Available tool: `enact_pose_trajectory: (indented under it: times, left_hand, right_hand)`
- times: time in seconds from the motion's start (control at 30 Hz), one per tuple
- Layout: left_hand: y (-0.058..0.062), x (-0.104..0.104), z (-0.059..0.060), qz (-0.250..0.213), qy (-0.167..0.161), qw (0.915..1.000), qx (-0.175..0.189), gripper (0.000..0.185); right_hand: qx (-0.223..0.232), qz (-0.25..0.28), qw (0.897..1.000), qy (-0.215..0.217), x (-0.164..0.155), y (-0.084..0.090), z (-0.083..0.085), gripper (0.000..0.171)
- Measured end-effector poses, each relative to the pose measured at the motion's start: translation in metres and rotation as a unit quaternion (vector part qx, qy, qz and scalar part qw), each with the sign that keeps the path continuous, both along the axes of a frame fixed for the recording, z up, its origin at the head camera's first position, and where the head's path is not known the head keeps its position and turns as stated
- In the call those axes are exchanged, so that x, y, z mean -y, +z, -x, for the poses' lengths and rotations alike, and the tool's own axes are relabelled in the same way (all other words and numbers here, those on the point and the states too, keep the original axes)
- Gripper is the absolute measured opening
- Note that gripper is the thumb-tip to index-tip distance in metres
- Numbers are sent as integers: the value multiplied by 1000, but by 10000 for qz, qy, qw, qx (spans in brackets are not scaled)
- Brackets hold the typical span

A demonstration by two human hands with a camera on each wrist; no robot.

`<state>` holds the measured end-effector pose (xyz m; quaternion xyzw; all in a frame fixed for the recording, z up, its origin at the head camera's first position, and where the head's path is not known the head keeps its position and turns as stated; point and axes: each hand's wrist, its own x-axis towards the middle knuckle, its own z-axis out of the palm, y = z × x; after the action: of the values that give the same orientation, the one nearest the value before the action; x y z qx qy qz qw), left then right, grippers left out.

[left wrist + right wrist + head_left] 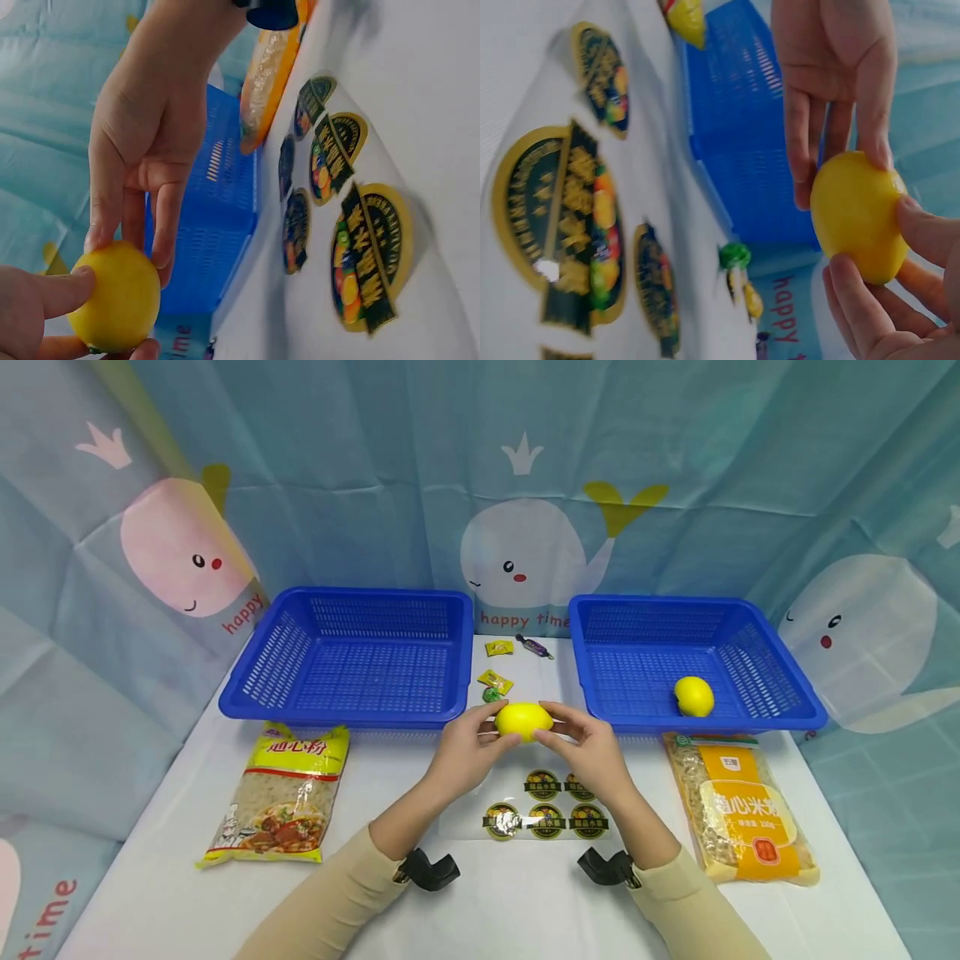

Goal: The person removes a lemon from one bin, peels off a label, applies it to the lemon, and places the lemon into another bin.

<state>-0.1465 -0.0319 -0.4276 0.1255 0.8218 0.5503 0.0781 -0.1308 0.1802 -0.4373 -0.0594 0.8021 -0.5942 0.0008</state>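
I hold a yellow lemon [523, 722] between my two hands, raised over the white table [517, 902]; my left hand [474, 745] pinches one end of it between thumb and fingers, and my right hand [594, 757] pinches the other end in the same way, both thumbs resting on the side nearest me; just on my side of the lemon, a clear sheet [467, 820] of round black-and-gold stickers [546, 821] lies flat, my right hand covering part of one; beyond my fingers sit a green sweet [491, 695], two yellow-wrapped sweets and a purple-wrapped sweet [535, 647], all in the gap between a left blue basket [360, 681] and a right blue basket [622, 681]; a second lemon [693, 696] lies inside the right one, near its front wall; in front of the left basket lies a yellow-topped bag [281, 797] of food, and in front of the right basket an orange-labelled bag [742, 810]; behind everything hangs a blue curtain [405, 527] printed with whales.
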Motion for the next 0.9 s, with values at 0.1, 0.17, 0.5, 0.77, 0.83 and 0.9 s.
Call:
enact_pose_trajectory:
  times: [0.1, 0.17, 0.5, 0.77, 0.83, 0.9]
  left_hand:
    - [-8, -1, 0, 193, 43, 9998, 58, 59]
    - [-13, -2, 2, 318, 36, 9994, 91, 59]
    - [-35, -10, 16, 681, -40, 9977, 56, 59]
    - [-43, -13, 23, 800, -50, 9968, 36, 58]
    - [-45, -13, 24, 879, -63, 9961, 70, 59]
    - [-46, -13, 24, 940, -77, 9955, 119, 61]
  right_hand:
    - [135, -98, 9999, 30, -1, -8, 1, 50]
    - [200, -149, 9997, 78, -2, -13, 2, 51]
    - [463, -565, 9972, 137, -4, -32, 15, 55]
    - [644, -687, 9955, 115, -4, -41, 22, 57]
    - [637, -892, 9939, 94, -3, -42, 23, 56]
    - [632, -1081, 9921, 84, -3, -43, 23, 56]
